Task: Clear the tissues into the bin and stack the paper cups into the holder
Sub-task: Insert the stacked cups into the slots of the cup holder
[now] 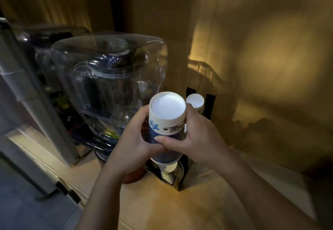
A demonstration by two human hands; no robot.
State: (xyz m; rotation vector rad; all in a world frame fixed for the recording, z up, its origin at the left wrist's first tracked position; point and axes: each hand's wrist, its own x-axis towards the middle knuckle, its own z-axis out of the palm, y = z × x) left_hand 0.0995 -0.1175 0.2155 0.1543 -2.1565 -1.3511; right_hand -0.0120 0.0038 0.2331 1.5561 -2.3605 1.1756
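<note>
Left hand and right hand both wrapped around inverted paper cup, fingers curled on its sides. Cup held above holder on table; second cup stack just behind.

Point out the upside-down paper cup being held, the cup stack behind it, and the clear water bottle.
Upside-down paper cup [167, 106]: head view, on its white upturned base.
Cup stack [195, 100]: head view, on the top cup's white base.
Clear water bottle [108, 64]: head view, on its transparent side wall.

Upturned blue-and-white paper cup atop stack in black holder
</note>
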